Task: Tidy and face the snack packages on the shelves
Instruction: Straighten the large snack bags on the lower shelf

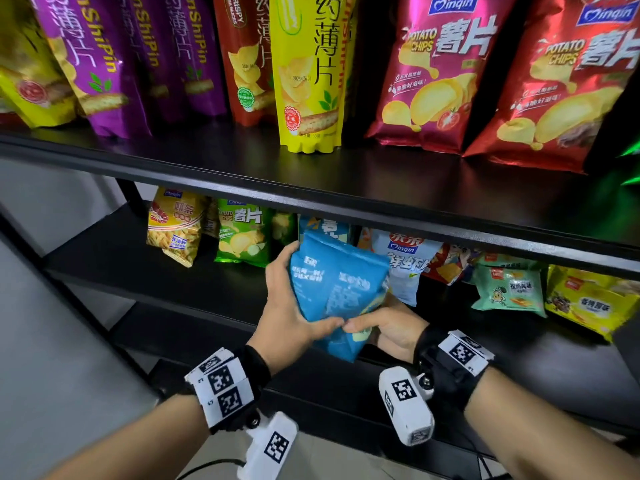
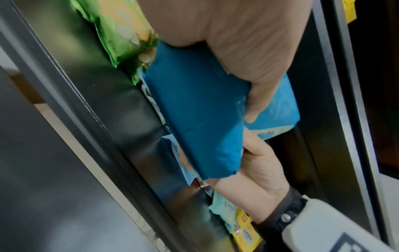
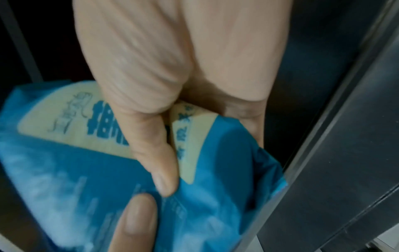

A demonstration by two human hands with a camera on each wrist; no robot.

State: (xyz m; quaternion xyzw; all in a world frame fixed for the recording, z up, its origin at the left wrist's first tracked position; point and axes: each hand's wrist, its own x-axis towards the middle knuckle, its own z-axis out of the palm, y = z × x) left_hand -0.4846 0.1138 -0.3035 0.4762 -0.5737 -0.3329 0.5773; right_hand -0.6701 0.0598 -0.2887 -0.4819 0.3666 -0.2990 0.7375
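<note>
We grip a blue bag [image 1: 337, 289] between both hands, left hand [image 1: 287, 317] and right hand [image 1: 391, 327] thumbs pinching its lower front, holding it clear of the shelf [image 1: 194, 289] ahead, probably to face it.

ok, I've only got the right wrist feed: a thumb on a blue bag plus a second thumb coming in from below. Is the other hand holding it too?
Observer: Yes. The left hand grips the blue bag along its left edge, and the right hand holds its lower right.
Operator: Bag on a shelf or in the air?
Observer: Lifted, tilted, in front of the lower shelf.
Operator: What's behind it?
Observer: Another blue bag and a white Qinqin bag, both standing.
Operator: Left neighbour?
Observer: A green potato chips bag, upright.
</note>
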